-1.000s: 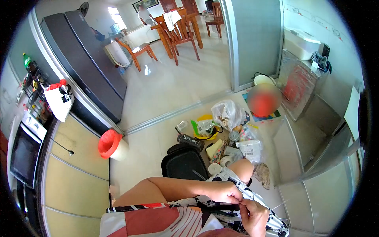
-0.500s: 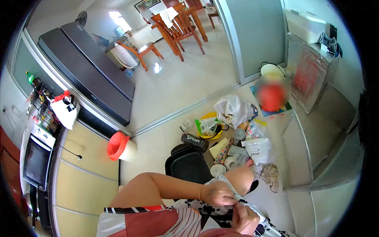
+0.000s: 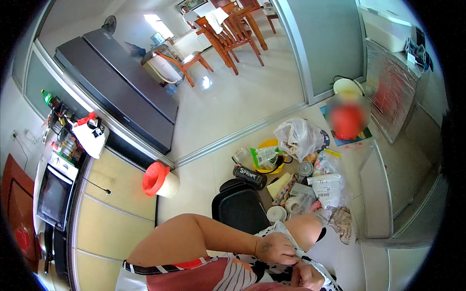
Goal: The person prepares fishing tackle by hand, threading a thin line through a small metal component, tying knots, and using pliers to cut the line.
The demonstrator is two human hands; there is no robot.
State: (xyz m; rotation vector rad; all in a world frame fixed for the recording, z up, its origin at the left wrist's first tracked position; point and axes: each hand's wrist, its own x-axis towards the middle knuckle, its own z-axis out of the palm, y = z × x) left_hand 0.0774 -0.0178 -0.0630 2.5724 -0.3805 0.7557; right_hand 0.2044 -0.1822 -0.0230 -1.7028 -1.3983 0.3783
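My left hand (image 3: 278,249) reaches in from the left, fingers pinched on the edge of a white cloth with black spots (image 3: 318,266) over my lap. Just below and to the right, my right hand (image 3: 308,276) is closed, its fingers curled at the same cloth; the two hands nearly touch. Exactly what lies between the fingertips is too small to tell. Beyond my knee, a white round lid (image 3: 276,214), a black tray-like object (image 3: 240,208) and a black bottle (image 3: 249,177) are on the floor.
Around the pile are a clear plastic bag (image 3: 297,138), a white package (image 3: 326,190) and a tin (image 3: 305,169). A red-lined bin (image 3: 167,185) stands left by yellow cabinets (image 3: 114,194). A person (image 3: 189,17) is in the far room beside a wooden chair (image 3: 230,36).
The view has shifted, so the room and floor items appear further right. Both hands stay together at the spotted cloth, slightly lower in view.
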